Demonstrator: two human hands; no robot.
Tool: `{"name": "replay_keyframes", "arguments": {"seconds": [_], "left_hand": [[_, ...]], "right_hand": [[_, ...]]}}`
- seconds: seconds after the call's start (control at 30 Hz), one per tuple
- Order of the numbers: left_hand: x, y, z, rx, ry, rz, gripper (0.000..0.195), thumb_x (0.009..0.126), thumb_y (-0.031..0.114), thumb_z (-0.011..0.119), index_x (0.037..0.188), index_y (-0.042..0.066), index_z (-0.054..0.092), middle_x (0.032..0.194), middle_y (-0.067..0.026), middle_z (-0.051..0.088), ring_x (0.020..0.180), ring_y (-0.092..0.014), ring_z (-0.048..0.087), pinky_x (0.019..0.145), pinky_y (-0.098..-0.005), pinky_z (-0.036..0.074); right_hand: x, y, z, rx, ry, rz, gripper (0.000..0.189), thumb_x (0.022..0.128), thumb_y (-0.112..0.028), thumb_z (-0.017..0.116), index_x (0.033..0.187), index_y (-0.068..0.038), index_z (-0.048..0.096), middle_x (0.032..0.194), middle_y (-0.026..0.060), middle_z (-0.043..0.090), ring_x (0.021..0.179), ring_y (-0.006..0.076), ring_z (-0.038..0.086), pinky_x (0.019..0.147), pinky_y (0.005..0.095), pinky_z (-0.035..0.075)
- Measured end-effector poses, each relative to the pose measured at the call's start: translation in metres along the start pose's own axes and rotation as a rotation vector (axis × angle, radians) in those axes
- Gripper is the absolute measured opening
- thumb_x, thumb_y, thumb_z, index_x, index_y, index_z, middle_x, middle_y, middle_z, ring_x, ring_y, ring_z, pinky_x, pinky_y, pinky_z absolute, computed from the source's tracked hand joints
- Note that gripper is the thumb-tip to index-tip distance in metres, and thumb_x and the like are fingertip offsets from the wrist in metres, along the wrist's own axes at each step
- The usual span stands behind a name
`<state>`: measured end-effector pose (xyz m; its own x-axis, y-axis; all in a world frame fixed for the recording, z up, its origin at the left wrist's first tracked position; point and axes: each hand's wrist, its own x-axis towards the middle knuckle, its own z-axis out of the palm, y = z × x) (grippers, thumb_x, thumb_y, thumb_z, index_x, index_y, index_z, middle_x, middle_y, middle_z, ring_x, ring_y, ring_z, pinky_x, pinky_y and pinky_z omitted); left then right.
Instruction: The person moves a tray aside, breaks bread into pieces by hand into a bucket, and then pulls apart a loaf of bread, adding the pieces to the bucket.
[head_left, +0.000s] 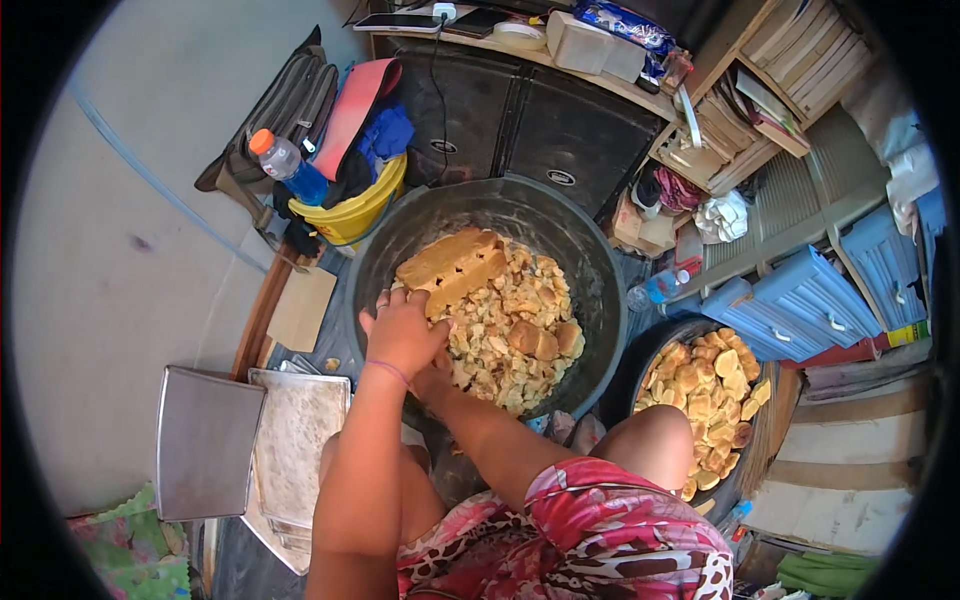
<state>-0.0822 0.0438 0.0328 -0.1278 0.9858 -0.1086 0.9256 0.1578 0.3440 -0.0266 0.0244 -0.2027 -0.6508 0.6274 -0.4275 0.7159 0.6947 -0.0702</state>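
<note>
A large dark round basin (613, 315) stands in front of me, holding a heap of torn bread pieces (487, 352). On the heap's far left side lies a joined slab of brown bread (450, 262) with small gaps along it. Several small whole rolls (534, 339) sit towards the heap's right. My left hand (401, 330) is over the basin's left part, fingers spread, by the near end of the slab. Partly covered by it, my right hand (433, 373) is low at the heap's edge. Whatever lies under or between the hands is hidden.
To the right, a second dark tub holds cut bread pieces (697, 397). Metal baking trays (300, 442) are stacked at the left. A yellow bucket (352, 210) and a bottle of blue drink (289, 166) stand beyond the basin, before black speaker cabinets (577, 135). Blue drawers (795, 300) stand right.
</note>
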Motion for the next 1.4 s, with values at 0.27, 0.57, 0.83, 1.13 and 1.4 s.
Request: {"name": "replay_keyframes", "arguments": {"seconds": [0.27,0.57,0.83,1.13,1.4], "left_hand": [[0.022,-0.006,-0.007,-0.082,0.065,-0.114,0.046,0.074,0.032,0.062,0.113,0.009,0.055,0.116,-0.0153,0.052,0.108,-0.032,0.05,0.087,-0.0514,0.036],[-0.006,0.042,0.003,-0.851,-0.077,0.467,0.06,0.07,0.015,0.069,0.124,0.003,0.045,0.117,-0.014,0.051,0.101,-0.019,0.054,0.082,-0.0304,0.046],[-0.057,0.09,0.011,-0.745,0.156,0.464,0.045,0.072,0.008,0.058,0.115,-0.001,0.051,0.099,-0.0156,0.061,0.094,-0.021,0.058,0.082,-0.0297,0.045],[-0.103,0.098,0.009,-0.63,0.213,0.53,0.033,0.078,0.008,0.049,0.111,-0.001,0.051,0.096,-0.0231,0.06,0.091,-0.034,0.059,0.08,-0.0364,0.045],[-0.073,0.079,0.051,-1.272,0.15,0.212,0.022,0.078,0.001,0.042,0.093,-0.005,0.057,0.085,-0.0088,0.06,0.076,-0.015,0.056,0.068,-0.0268,0.045]], "right_hand": [[0.0,0.097,-0.043,1.009,0.375,0.172,0.088,0.058,-0.035,0.079,0.128,-0.006,0.034,0.126,0.0168,0.042,0.108,0.0304,0.046,0.089,0.04,0.04],[-0.17,0.126,-0.179,1.79,0.537,-0.127,0.068,0.08,-0.036,0.064,0.128,-0.001,0.033,0.111,0.0101,0.049,0.093,0.0156,0.051,0.072,0.0271,0.045],[-0.245,0.119,-0.164,1.303,0.892,0.062,0.046,0.078,-0.02,0.063,0.116,0.002,0.049,0.083,0.0118,0.062,0.069,0.0142,0.059,0.063,0.0269,0.048],[-0.258,0.088,-0.131,1.243,1.089,-0.032,0.044,0.075,-0.011,0.059,0.115,-0.004,0.041,0.102,0.0131,0.055,0.094,0.023,0.056,0.079,0.032,0.045],[-0.276,0.059,-0.157,1.067,1.232,0.098,0.034,0.074,-0.01,0.055,0.106,-0.004,0.045,0.089,0.0222,0.058,0.086,0.039,0.057,0.075,0.0402,0.045]]}}
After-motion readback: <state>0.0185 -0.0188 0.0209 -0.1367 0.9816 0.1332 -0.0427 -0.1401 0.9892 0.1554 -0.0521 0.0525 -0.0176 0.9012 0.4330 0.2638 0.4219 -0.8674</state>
